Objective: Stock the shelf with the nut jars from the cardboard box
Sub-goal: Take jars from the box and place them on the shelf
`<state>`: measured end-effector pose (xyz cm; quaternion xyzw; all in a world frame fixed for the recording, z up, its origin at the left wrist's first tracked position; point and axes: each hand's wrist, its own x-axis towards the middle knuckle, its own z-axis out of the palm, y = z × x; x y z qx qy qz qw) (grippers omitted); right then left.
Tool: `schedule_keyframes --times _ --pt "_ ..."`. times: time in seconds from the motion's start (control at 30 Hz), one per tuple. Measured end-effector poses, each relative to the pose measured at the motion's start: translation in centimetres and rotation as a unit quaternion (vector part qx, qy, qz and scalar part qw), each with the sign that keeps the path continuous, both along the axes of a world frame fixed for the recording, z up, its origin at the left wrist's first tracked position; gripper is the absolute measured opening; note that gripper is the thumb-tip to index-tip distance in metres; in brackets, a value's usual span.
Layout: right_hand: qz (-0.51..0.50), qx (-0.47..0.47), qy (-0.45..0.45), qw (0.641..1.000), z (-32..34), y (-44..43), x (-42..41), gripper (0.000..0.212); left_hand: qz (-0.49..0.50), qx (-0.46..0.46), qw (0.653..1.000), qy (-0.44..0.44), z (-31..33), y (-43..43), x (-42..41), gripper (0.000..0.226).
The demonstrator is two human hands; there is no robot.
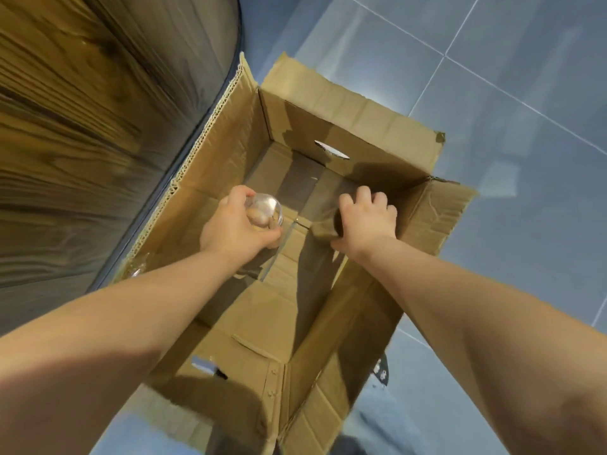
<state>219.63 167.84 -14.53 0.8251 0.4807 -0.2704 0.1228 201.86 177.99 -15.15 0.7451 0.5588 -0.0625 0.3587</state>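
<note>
Currently I have both arms reaching down inside the cardboard box (361, 113), which sits on the blue tiled floor (509, 77) just beside a wood-grain panel (65, 133). My left hand (235, 226) is wrapped round a clear nut jar (266, 210) low in the box. The fingers are curled about its side, and its see-through end faces up at me with pale nuts showing through. My right hand (368, 218) is curled down over something dark-ended near the box's right wall. It reads as a second jar (328, 224), though blur keeps me from being sure of that or of how firm the hold is.

The jar looks rigid, smooth-walled and glossy, so I expect it to be slippery. I cannot tell glass from plastic, so I would treat it as breakable. It sits easily in one hand, so I judge the weight to be modest. The loose nuts will probably shift as it tilts. I would hold it round the middle of the body with fingers and thumb opposed rather than by the cap. I would also lift it straight up, clear of the box walls and flaps.
</note>
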Motion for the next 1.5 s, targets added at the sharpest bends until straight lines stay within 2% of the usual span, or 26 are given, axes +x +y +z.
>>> schedule_keyframes --times 0.07,0.13,0.27,0.4,0.53,0.73,0.83,1.03,1.2,1.33,1.43,1.5 --pt "-0.056 0.023 0.081 0.995 2.6 -1.2 -1.1 0.061 -0.006 0.011 1.000 0.012 2.7 -0.4 -0.3 0.066" --pt "-0.093 0.063 0.122 0.986 6.3 -2.8 -2.5 0.060 -0.031 0.024 0.999 0.026 6.5 -0.6 -0.6 0.066" --pt "-0.147 0.123 0.138 0.972 16.1 -6.1 -4.7 0.059 -0.096 0.047 0.994 0.027 16.0 -1.3 -1.3 0.067" --pt "-0.185 0.124 0.148 0.964 26.4 -10.1 -6.0 0.064 -0.185 0.039 0.979 0.080 26.2 -3.1 -3.0 0.059" --pt "-0.177 0.142 0.140 0.964 35.5 -14.2 -7.9 0.067 -0.249 0.064 0.957 0.133 36.7 -7.1 -6.2 0.054" --pt "-0.090 0.175 0.140 0.970 45.3 -19.9 -12.8 0.065 -0.246 0.121 0.950 0.147 50.3 -15.2 -14.0 0.048" --pt "-0.008 0.194 0.144 0.970 50.6 -21.2 -15.6 0.070 -0.203 0.160 0.955 0.145 56.2 -18.8 -18.5 0.047" --pt "0.156 0.271 0.104 0.944 61.7 -20.3 -22.5 0.061 -0.085 0.220 0.966 0.109 68.0 -24.3 -28.0 0.047" --pt "0.254 0.313 0.088 0.911 69.6 -17.7 -30.8 0.053 -0.027 0.270 0.957 0.106 75.2 -25.0 -37.1 0.046" --pt "0.293 0.346 0.084 0.887 74.0 -14.0 -38.1 0.062 0.008 0.325 0.940 0.106 80.0 -23.6 -44.2 0.050" --pt "0.295 0.374 0.092 0.874 76.2 -11.2 -43.1 0.067 0.020 0.352 0.931 0.095 83.1 -21.9 -49.2 0.029" --pt "0.298 0.390 0.092 0.866 77.4 -9.3 -46.0 0.066 0.029 0.366 0.925 0.095 85.0 -20.3 -52.0 0.024"
